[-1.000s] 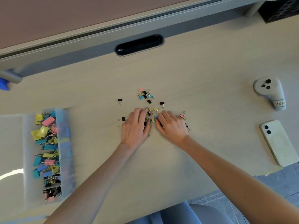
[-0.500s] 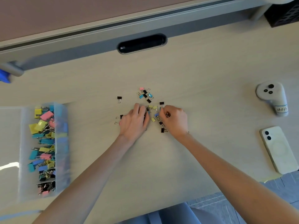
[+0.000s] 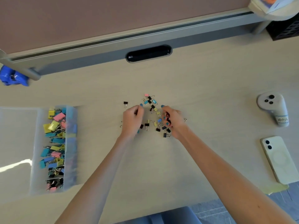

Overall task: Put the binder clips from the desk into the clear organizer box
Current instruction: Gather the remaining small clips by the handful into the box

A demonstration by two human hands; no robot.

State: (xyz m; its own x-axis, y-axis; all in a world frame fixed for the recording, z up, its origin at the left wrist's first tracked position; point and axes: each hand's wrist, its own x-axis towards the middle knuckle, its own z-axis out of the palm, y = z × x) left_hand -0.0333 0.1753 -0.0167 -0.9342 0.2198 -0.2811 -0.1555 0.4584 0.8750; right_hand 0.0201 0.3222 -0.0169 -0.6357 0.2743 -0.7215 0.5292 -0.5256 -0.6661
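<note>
Several small binder clips, black, blue, yellow and pink, lie scattered at the middle of the desk. My left hand hovers on the left of the pile with fingers curled and a dark clip showing inside them. My right hand curls on the right of the pile and grips several clips in its palm. One black clip lies apart to the left. The clear organizer box stands at the left, holding many larger coloured clips.
A white controller and a white phone lie at the right. A blue object sits at far left by a grey post. A black cable slot lies in the desk's back. The desk's front edge runs below my arms.
Both hands have lifted from lying flat over the clips, curled their fingers and moved apart. Clips that were under them now show between them.
</note>
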